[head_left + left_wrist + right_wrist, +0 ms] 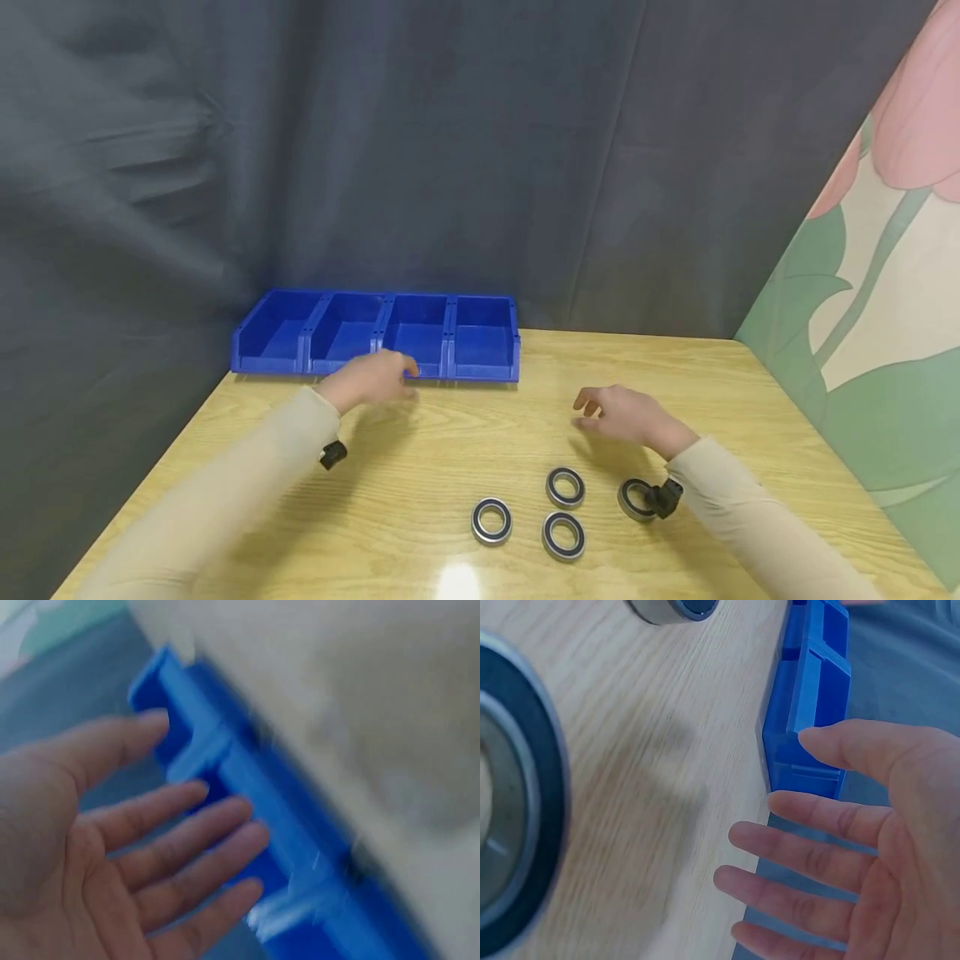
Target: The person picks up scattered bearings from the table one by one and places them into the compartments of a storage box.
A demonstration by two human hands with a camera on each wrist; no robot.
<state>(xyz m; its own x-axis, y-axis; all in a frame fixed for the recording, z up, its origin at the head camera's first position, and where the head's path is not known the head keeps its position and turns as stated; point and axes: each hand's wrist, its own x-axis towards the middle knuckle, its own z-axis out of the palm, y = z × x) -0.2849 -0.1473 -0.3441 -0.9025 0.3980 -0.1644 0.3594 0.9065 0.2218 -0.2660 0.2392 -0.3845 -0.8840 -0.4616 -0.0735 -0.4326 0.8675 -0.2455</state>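
While wrist camera (pixel 665 499) overlaps bearing (pixel 625 500); left hand (pixel 373 379) near bins (pixel 483 372); curtain (pixel 450 150) behind

- Row of four blue plastic bins (pixel 382 323), open-topped, upright.
- Four black-faced, silver-rimmed metallic rings (pixel 564 553), flat and apart on the worktop (pixel 712 392), between four and five o'clock from the bins.

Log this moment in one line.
left hand: empty, near blue bins | right hand: empty, above table | four bearings: on table, none held
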